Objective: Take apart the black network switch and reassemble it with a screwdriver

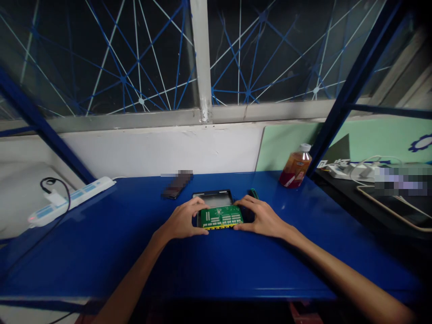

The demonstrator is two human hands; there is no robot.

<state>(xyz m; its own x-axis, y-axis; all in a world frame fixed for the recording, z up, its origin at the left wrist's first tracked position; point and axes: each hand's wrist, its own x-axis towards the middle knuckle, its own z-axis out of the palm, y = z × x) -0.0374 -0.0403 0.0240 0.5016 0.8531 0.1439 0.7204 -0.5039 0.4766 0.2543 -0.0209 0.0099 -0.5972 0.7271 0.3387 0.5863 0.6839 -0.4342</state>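
Note:
Between my two hands is a green circuit board (222,217) with a yellow strip along its near edge. My left hand (186,219) grips its left end, thumb at the near edge and fingers at the far corner. On the right end, my right hand (259,217) holds it in the same way. Directly behind and partly under the board lies a black-rimmed, shallow case (212,197) with a grey inside. Whether the board rests in the case or just over it, I cannot tell. A small green piece (254,194) lies just beyond my right hand, partly hidden by it.
The blue table (216,270) carries a dark phone-like object (177,185) at the back and a drink bottle (297,166) at the back right. A white power strip (74,200) with a black cable lies at the left. Blue metal posts rise on both sides.

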